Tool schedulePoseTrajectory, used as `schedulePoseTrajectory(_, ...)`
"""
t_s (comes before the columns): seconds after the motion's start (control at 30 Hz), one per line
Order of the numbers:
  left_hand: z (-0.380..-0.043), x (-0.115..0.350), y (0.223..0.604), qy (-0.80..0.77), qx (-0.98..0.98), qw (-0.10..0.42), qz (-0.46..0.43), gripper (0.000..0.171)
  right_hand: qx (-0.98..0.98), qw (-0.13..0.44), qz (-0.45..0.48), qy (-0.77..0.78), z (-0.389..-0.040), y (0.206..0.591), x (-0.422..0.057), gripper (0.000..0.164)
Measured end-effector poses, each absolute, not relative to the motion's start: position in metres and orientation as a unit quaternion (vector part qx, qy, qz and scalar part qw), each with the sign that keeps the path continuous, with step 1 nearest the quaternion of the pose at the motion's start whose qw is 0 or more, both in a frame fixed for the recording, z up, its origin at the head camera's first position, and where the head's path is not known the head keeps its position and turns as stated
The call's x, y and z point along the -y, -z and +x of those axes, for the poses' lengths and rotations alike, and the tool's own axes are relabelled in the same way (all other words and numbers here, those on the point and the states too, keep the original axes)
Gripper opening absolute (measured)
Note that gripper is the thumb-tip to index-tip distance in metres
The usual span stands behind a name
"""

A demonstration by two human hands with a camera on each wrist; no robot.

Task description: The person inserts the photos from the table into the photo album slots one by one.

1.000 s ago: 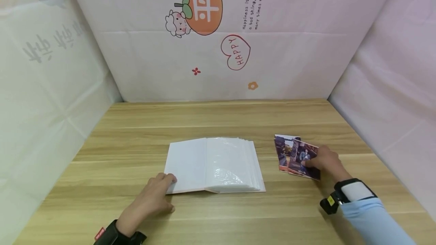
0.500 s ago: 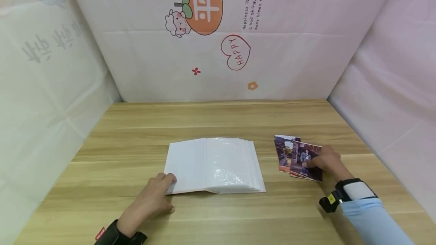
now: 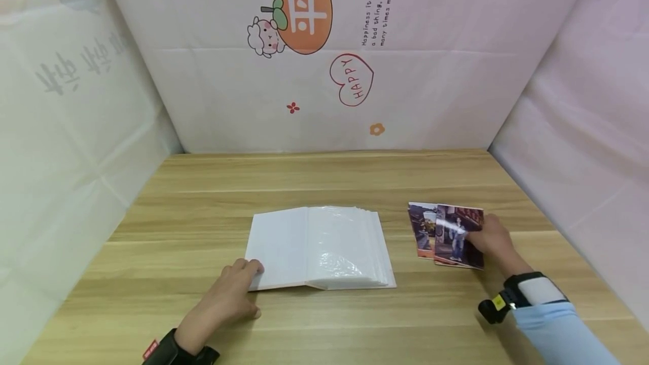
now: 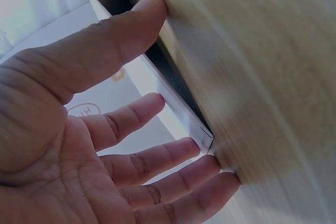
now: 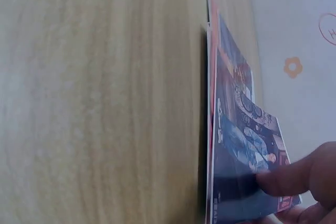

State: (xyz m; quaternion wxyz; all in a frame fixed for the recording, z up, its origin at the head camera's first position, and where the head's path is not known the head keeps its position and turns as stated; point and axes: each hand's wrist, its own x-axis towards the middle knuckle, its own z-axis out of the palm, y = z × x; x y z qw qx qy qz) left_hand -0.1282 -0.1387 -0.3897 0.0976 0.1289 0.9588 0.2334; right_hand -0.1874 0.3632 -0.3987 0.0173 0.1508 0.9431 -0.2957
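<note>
Toward the right edge of the counter (image 3: 324,176), the top photo (image 3: 452,241) overlaps the other photos (image 3: 422,235), and the right hand (image 3: 496,241) pinches it by its right side — thumb (image 5: 289,178) on the picture, the rest tucked beneath and mostly out of sight. Midway between the counter's left and right edges, an album (image 3: 279,235) lies open, its clear sleeves (image 3: 339,241) to the right. The left hand (image 3: 230,289) rests at the album's near-left corner, its fingers (image 4: 152,162) relaxed and slightly parted. The step in hand looks like taking the top photo off the others; the next move seems to call for a clean lift — whether just one is caught, I cannot tell.
</note>
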Motion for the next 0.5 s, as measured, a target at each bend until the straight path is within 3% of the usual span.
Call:
schedulePoseTrajectory(0.1, -0.1276, 0.1390, 0.3894, -0.232, -0.959, 0.096, 0.130, 0.065, -0.939, -0.014, 0.144, 0.313, -0.1867, 0.4007, -0.3654, 0.038)
schedulePoseTrajectory(0.5, -0.1267, 0.1402, 0.3881, -0.227, -0.960, 0.093, 0.137, 0.068, -0.920, -0.003, 0.190, 0.343, -0.1864, 0.4016, -0.3625, 0.040)
